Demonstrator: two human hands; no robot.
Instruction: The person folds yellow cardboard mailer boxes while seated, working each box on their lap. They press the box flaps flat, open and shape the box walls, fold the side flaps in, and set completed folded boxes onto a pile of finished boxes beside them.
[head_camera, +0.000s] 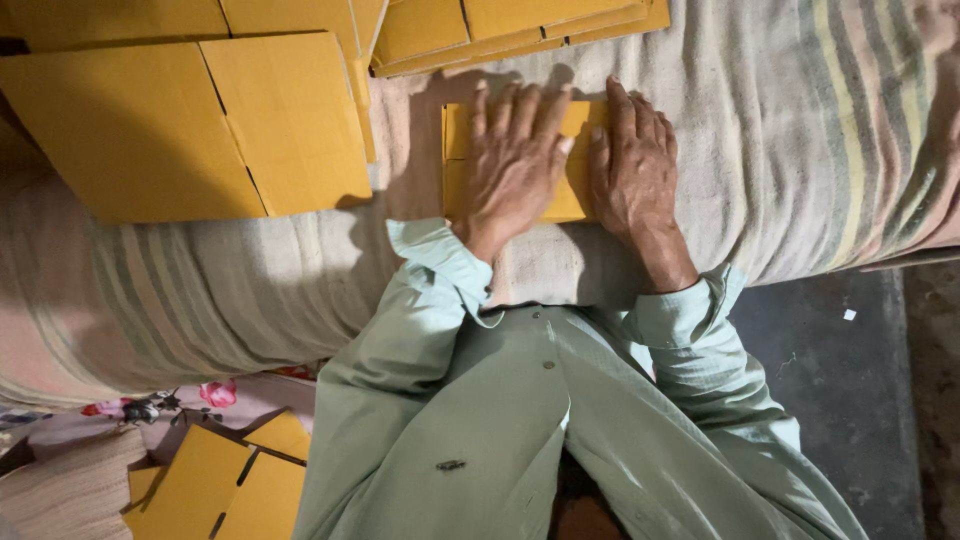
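While both hands press flat on it, the small yellow cardboard piece (460, 160) lies on the striped woven cloth (800, 150), far of the person's torso and near the scene's centre. The piece is a flat, matte rectangle with a crease line along its far portion; its long axis runs left to right. The left hand (512, 160) lies palm down with fingers spread, pointing far, and covers the middle of the piece. The right hand (632, 165) lies palm down just beside it, over the right end. Neither hand grips; both are open and flat. A large flattened yellow carton (180, 125) rests at far left, more stacked cartons (500, 30) at the far edge, and folded ones (215, 485) at near left. Pale green sleeves (440, 260) cover both forearms.
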